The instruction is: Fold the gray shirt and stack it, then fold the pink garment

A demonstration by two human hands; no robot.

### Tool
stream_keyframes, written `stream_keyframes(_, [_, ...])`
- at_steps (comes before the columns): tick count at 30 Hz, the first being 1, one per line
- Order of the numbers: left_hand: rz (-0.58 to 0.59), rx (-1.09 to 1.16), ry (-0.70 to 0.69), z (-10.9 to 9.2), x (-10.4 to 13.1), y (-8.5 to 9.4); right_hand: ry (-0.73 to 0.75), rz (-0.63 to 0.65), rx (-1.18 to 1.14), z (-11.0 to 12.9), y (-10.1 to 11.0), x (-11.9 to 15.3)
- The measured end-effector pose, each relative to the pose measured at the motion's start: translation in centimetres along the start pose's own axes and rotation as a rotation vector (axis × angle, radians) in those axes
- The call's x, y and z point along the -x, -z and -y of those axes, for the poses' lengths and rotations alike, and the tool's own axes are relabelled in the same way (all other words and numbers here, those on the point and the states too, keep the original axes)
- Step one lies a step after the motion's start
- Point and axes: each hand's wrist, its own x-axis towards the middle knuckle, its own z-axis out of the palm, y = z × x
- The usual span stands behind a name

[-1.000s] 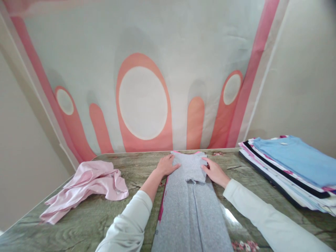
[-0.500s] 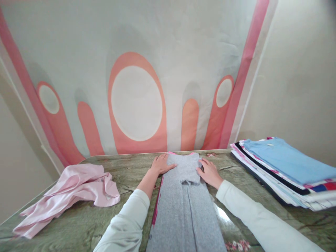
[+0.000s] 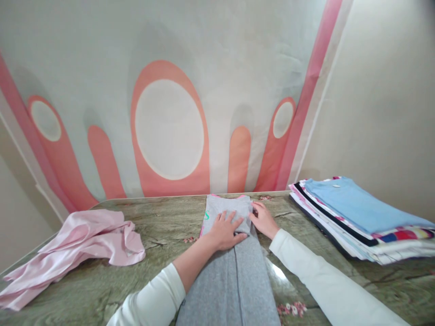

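Pale backdrop point(image 3: 238, 54) with coral arches point(image 3: 239, 158) beside plain beige wall point(image 3: 380, 113), behind a wood-grain table point(image 3: 159, 217).

Free lane on desk point(image 3: 163, 219) btwn pink garment point(image 3: 91, 235) & grey top point(image 3: 220, 285), but L forearm point(image 3: 154, 290) cuts across its near end; R side: open strip btwn R hand point(image 3: 264, 220) & folded-clothes stack point(image 3: 363, 203), w/ R forearm point(image 3: 316, 274) blocking nearer cam; L hand point(image 3: 224, 232) covers grey top's far part; printed wall point(image 3: 217, 68) blocks beyond desk's far edge
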Motion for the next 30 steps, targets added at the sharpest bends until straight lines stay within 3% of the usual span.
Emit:
stream_keyframes(6, [-0.018, -0.028, -0.189, -0.5, 0.5, 0.0, 0.079, -0.004, -0.002, 0.4, -0.2, -0.4])
stream_keyframes(10, [-0.008, -0.053, -0.281, -1.1, 0.6, 0.0, 0.194, 0.091, 0.067, 1.2, -0.4, 0.1])
stream_keyframes(22, [0.002, -0.159, -0.289, -1.2, 0.7, -0.3, 0.217, 0.115, 0.126, 1.2, 0.1, 0.5])
stream_keyframes(30, [0.032, -0.130, -0.219, -2.4, 1.3, -0.5, 0.171, 0.172, 0.150, 0.7, -0.5, -0.8])
